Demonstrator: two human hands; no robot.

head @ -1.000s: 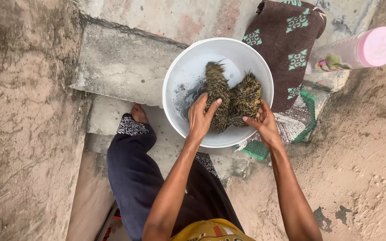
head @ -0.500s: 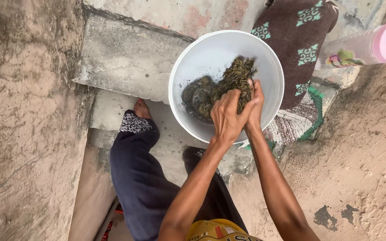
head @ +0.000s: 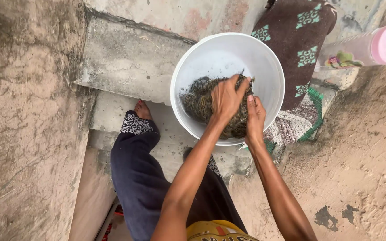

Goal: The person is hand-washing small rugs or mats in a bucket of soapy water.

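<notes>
Both arms are stretched forward and down, forearms bare. The left hand (head: 225, 99) is laid palm-down, fingers spread and curled in a grip. The right hand (head: 255, 118) is held just beside it, fingers bent inward.

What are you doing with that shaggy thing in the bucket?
A person bends over a white bucket set on concrete steps. Both hands work a dark, shaggy wet clump inside it: the left hand presses on top, the right hand grips its near side. A brown patterned cloth and a pink-capped bottle lie beside the bucket.
</notes>
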